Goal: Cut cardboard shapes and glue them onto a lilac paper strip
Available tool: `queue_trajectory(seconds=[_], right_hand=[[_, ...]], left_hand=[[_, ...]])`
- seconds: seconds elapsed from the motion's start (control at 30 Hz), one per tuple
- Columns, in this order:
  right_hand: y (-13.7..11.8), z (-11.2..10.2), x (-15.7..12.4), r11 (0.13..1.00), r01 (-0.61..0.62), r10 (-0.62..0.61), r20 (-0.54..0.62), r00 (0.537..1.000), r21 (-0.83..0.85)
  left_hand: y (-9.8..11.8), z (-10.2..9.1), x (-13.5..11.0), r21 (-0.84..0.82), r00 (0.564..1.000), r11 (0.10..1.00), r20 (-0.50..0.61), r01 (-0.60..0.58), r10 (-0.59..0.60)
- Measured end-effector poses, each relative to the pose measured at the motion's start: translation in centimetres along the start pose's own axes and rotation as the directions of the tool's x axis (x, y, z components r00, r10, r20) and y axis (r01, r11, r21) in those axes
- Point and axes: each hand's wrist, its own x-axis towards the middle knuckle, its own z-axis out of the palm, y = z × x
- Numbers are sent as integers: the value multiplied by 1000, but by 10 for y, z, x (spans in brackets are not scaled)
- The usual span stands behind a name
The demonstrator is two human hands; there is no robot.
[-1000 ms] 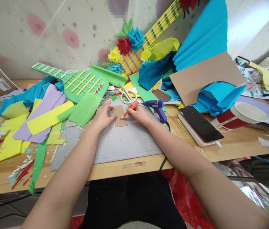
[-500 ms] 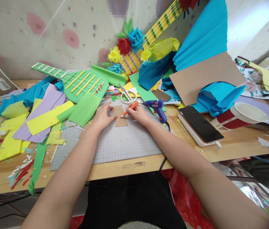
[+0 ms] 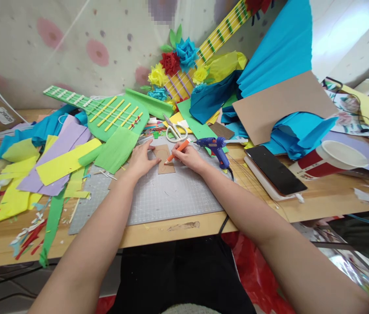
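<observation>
A small piece of brown cardboard with faint drawn lines lies on the grey cutting mat. My right hand is closed around an orange pencil, its tip down on the lower part of the cardboard. At the cardboard's left edge rests my left hand, fingers spread and thumb reaching to the piece. Just beyond the hands lie white-handled scissors, and to the right of the pencil is a blue glue gun.
On the left are a green paper guitar and coloured paper strips. A yellow guitar with paper flowers leans at the back. To the right are a phone, a paper cup and a large cardboard sheet.
The pencil tip has shifted slightly down and to the left on the cardboard, my right hand moving with it. My left hand stays in place.
</observation>
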Motion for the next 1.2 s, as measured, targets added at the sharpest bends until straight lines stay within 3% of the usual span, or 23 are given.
queue_trajectory(seconds=[0.2, 0.5, 0.73, 1.0, 1.2], right_hand=[[10, -4, 6, 1000, 5, -2, -165, 986, 17], [0, -2, 0, 1000, -2, 2, -7, 1000, 31], [10, -2, 7, 999, 13, -7, -176, 984, 33], [0, -2, 2, 1000, -20, 20, -75, 997, 7], [7, -2, 5, 1000, 1, 0, -168, 986, 7]], left_hand=[[0, -1, 0, -11, 1000, 1000, -1, -10, 10], [-2, 1, 0, 0, 1000, 1000, -4, -20, 20], [-4, 2, 0, 17, 999, 999, -15, -38, 39], [-4, 3, 0, 19, 999, 999, -18, -31, 32], [-2, 1, 0, 12, 1000, 1000, -1, -14, 14]])
